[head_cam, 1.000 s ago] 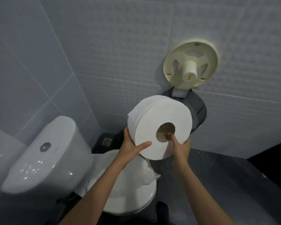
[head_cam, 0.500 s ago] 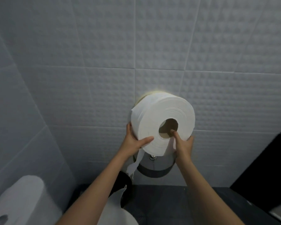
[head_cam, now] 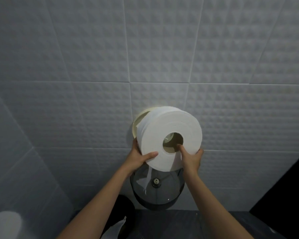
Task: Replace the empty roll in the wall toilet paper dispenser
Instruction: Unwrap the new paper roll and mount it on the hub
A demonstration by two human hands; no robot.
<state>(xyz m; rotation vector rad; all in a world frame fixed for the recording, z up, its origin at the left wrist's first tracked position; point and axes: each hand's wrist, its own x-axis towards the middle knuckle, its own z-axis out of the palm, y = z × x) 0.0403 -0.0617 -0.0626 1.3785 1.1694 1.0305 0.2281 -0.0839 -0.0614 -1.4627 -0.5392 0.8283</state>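
I have the new roll [head_cam: 171, 138] held up flat against the cream back plate [head_cam: 136, 121] of the dispenser on the tiled wall [head_cam: 93, 66]. Its hollow core points straight into the wall, so that is the line the coming push must follow. Through the core hole I can make out something pale at about ten o'clock inside it, which I take for the spindle [head_cam: 167, 139], though it is too dim to be sure. If so, the roll sits a little low and to the right of centre and wants nudging up toward ten o'clock before it slides home.

My left hand [head_cam: 139, 157] cups the roll's rim at about eight o'clock, thumb laid across the front face, the other fingers wrapped out of sight behind. My right hand [head_cam: 191, 158] grips at about five o'clock with the thumb hooked into the core hole, fingers behind the rim. Both are closed on the roll and equally near it (neither has a free finger to guide by).

A loose tail of paper [head_cam: 146, 180] hangs down from six o'clock over the dark cover [head_cam: 162, 197], which hangs open below the plate.

I can read no brand, label or writing on anything.
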